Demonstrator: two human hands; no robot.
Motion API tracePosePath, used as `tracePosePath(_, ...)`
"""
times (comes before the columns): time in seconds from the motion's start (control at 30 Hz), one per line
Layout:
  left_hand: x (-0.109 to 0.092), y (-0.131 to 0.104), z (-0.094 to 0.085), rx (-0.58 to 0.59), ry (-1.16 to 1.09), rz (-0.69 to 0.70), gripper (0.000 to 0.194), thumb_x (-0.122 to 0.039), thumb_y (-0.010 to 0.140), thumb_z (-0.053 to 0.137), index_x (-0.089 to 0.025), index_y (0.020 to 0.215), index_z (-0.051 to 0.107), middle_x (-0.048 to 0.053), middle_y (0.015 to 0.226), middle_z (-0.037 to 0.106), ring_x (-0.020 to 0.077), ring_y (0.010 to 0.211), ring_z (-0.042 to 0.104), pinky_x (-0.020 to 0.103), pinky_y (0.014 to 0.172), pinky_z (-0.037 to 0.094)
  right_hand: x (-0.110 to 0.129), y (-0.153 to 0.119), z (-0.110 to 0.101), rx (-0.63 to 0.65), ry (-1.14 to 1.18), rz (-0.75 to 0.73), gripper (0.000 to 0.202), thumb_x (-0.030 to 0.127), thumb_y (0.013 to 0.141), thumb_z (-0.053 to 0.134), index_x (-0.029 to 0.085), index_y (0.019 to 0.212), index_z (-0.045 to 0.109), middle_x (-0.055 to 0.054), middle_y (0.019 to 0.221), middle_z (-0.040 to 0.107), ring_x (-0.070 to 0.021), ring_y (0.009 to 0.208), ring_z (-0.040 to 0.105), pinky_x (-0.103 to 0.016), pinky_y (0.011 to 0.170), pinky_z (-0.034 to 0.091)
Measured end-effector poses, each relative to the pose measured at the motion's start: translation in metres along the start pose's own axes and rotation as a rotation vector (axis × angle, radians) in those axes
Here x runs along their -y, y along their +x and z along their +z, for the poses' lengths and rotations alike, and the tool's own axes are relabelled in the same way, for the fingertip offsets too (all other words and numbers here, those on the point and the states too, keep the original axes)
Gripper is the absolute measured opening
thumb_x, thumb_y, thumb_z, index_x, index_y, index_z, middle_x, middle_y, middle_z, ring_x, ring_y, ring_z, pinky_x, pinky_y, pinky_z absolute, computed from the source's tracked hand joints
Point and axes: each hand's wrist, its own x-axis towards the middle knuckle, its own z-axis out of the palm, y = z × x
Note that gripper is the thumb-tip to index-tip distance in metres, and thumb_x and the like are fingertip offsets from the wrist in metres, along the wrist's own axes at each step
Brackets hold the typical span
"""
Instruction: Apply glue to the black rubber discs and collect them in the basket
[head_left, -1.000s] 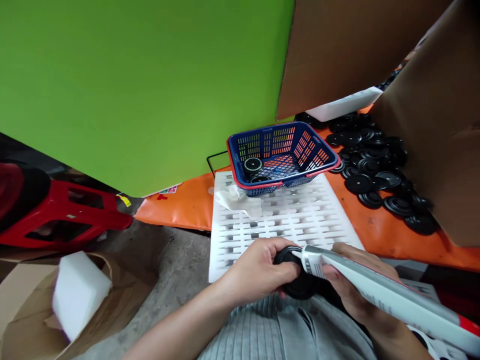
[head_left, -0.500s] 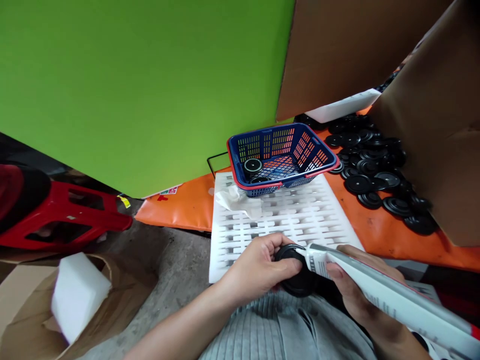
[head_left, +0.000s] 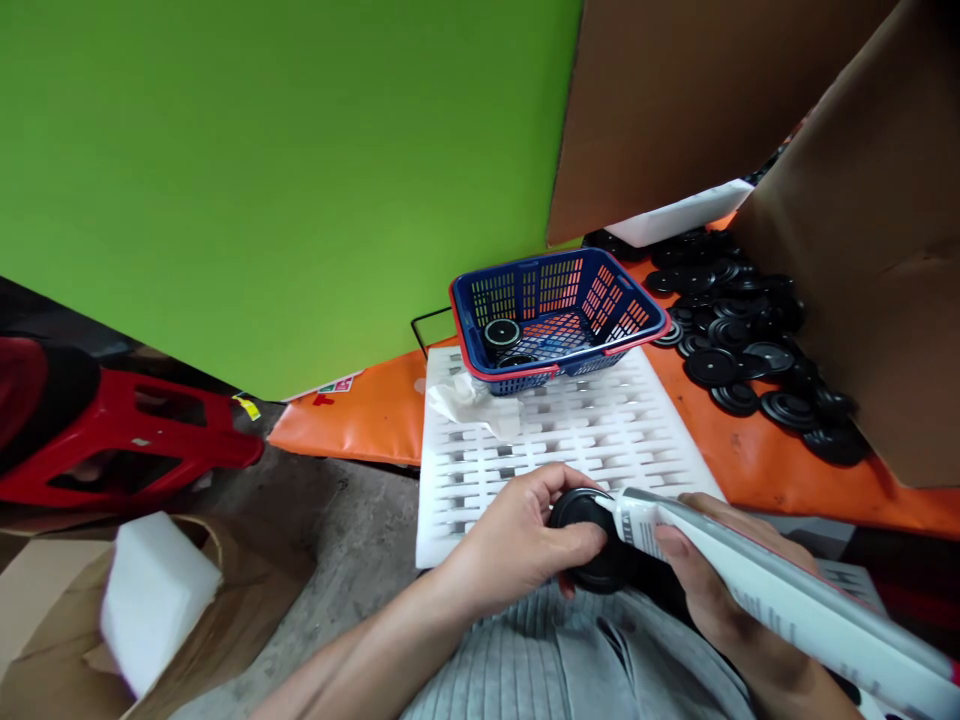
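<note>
Black round disc (head_left: pixel 579 512) pinched by left hand (head_left: pixel 529 535) | white tube (head_left: pixel 787 603) grasped by right hand (head_left: pixel 711 598) | nozzle (head_left: pixel 607 503) kept at rim (head_left: pixel 582 490), seemingly mid-work

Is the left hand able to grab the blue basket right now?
Probably not: the left hand is busy holding a black disc. Otherwise the way to the blue basket looks mostly free, with just a crumpled white scrap in front.

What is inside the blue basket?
The blue basket holds a round black piece at its left end and, nearer, another dark piece; the basket's near side covers the rest of that.
</note>
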Motion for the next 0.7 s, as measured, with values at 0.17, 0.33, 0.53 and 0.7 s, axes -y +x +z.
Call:
tracePosePath(0.17,0.0007,0.0000,0.0006,0.012,-0.005,-0.010,0.029,-0.017,0.075,0.063,-0.017,0.103,0.058,-0.001,0.081,0.060,0.0096,0.061,0.056,0.020,0.047,0.049,-0.0006,-0.0008,0.0000,-0.003,-0.014,-0.005,0.019,0.012,0.087,0.061,0.021,0.071,0.054,0.006,0.059,0.051,-0.0077,0.048,0.050,-0.021,0.046,0.042)
tracePosePath(0.33,0.0026,0.0012,0.0008,-0.024,-0.028,0.039,0.027,-0.012,0.070,0.063,-0.019,0.093,0.051,-0.004,0.078,0.057,0.0090,0.063,0.053,0.019,0.051,0.047,-0.0027,-0.0013,-0.0010,-0.035,-0.074,-0.072,0.017,0.011,0.085,0.062,0.021,0.073,0.055,0.005,0.059,0.056,-0.0101,0.052,0.056,-0.022,0.050,0.046)
tracePosePath(0.53,0.0033,-0.0012,0.0029,0.030,-0.064,-0.004,0.029,-0.013,0.076,0.057,-0.022,0.102,0.047,-0.005,0.072,0.058,0.0112,0.060,0.057,0.024,0.058,0.049,-0.0051,-0.0030,-0.0007,-0.047,-0.117,-0.093,0.016,0.010,0.083,0.063,0.023,0.076,0.057,0.005,0.060,0.060,-0.0130,0.052,0.059,-0.025,0.048,0.046)
tracePosePath(0.7,-0.0007,-0.0028,0.0039,0.011,0.022,0.023,0.032,-0.014,0.079,0.055,-0.019,0.110,0.058,-0.004,0.073,0.055,0.0079,0.062,0.049,0.019,0.058,0.042,-0.0037,0.0002,0.0012,-0.073,-0.149,-0.135,0.018,0.012,0.085,0.061,0.023,0.073,0.054,0.005,0.057,0.055,-0.0119,0.049,0.056,-0.024,0.045,0.044)
